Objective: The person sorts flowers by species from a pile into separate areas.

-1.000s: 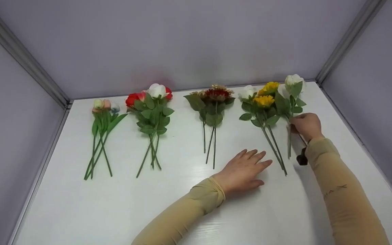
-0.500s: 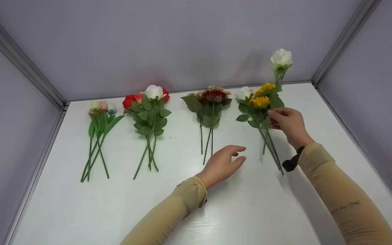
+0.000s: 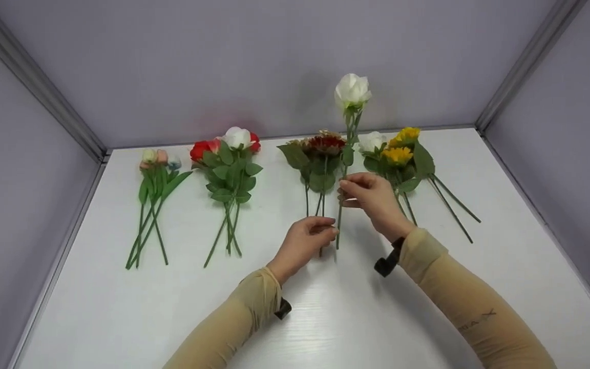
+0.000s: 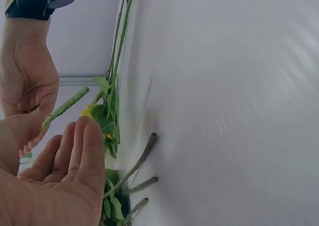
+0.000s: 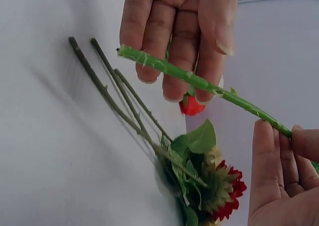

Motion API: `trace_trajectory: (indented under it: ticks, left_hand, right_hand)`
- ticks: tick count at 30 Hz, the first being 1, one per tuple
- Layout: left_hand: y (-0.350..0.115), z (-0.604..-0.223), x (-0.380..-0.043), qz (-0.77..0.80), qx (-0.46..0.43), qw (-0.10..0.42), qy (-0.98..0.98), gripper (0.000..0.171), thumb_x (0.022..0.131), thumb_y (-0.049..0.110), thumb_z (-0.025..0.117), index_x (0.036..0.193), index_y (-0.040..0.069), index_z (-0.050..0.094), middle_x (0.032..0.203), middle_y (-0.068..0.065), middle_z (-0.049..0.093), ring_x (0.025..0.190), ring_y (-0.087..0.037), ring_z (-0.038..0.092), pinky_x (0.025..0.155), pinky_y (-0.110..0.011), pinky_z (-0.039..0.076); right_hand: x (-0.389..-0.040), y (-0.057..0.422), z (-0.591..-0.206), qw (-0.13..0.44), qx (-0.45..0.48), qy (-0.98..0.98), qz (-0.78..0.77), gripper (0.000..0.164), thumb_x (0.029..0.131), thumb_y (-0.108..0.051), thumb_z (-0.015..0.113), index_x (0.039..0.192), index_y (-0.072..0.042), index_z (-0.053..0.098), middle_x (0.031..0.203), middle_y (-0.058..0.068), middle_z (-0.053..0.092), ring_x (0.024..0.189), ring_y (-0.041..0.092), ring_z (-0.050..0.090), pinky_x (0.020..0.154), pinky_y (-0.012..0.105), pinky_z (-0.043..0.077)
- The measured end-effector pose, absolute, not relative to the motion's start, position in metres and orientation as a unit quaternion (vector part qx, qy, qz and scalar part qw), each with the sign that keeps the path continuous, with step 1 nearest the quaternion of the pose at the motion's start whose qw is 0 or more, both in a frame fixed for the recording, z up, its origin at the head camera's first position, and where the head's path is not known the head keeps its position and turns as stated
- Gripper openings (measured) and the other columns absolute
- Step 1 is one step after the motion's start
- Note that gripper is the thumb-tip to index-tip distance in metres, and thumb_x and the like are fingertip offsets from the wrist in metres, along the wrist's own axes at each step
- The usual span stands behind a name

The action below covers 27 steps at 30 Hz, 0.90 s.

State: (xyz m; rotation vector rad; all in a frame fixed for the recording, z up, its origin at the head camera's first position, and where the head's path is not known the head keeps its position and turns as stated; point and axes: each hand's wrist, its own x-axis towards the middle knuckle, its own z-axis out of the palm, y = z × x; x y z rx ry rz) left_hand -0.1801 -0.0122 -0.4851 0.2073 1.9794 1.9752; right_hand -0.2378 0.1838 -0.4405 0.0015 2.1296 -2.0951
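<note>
My right hand (image 3: 374, 202) pinches the stem of a white rose (image 3: 352, 91) between thumb and fingers, holding it upright above the table with the bloom against the back wall. My left hand (image 3: 300, 246) is by the lower stem. In the right wrist view, the green stem (image 5: 199, 81) crosses in front of the left hand's fingers (image 5: 184, 36), with the thumb apart from it. The left wrist view shows the cut stem end (image 4: 67, 106) over the left palm (image 4: 65, 191). Behind the hands lies a bunch of dark red flowers (image 3: 328, 143).
On the right lie yellow sunflowers (image 3: 397, 155) with another white rose (image 3: 372, 141), their stems spread. Further left are a red and white bunch (image 3: 226, 164) and pale tulips (image 3: 154, 179). Walls (image 3: 295, 61) enclose the white table (image 3: 95, 307) at back and sides.
The right hand has lifted the white rose from the right end and carried it left. The left hand has risen off the table toward its stem. Sunflower stems have swung right.
</note>
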Motion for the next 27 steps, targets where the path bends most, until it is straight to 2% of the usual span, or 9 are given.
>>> trace_trajectory:
  ticks: [7,18,27]
  left_hand:
    - [-0.025,-0.487,-0.177,0.718,0.049,0.158,0.676,0.031,0.096,0.013,0.073,0.122,-0.004,0.068,0.106,-0.011,0.072,0.098,-0.024,0.070,0.084,-0.035,0.060]
    - [-0.033,-0.487,-0.170,0.700,0.044,0.143,0.698,0.019,0.097,0.011,0.071,0.113,0.000,0.069,0.100,-0.009,0.071,0.091,-0.021,0.070,0.078,-0.034,0.061]
    - [-0.037,-0.489,-0.167,0.690,0.043,0.151,0.707,0.022,0.095,0.013,0.073,0.114,0.001,0.070,0.099,-0.009,0.070,0.088,-0.022,0.070,0.077,-0.035,0.061]
  right_hand:
    - [-0.233,0.158,-0.444,0.076,-0.007,0.702,-0.708,0.029,0.098,-0.017,0.073,0.117,0.003,0.067,0.107,0.018,0.068,0.099,0.033,0.068,0.082,0.042,0.061]
    - [-0.233,0.145,-0.443,0.076,-0.003,0.699,-0.711,0.028,0.097,-0.017,0.074,0.116,0.003,0.068,0.104,0.018,0.067,0.092,0.027,0.069,0.080,0.042,0.062]
    - [-0.233,0.146,-0.444,0.074,0.002,0.704,-0.707,0.027,0.098,-0.015,0.071,0.117,0.004,0.065,0.103,0.018,0.066,0.092,0.026,0.069,0.078,0.039,0.062]
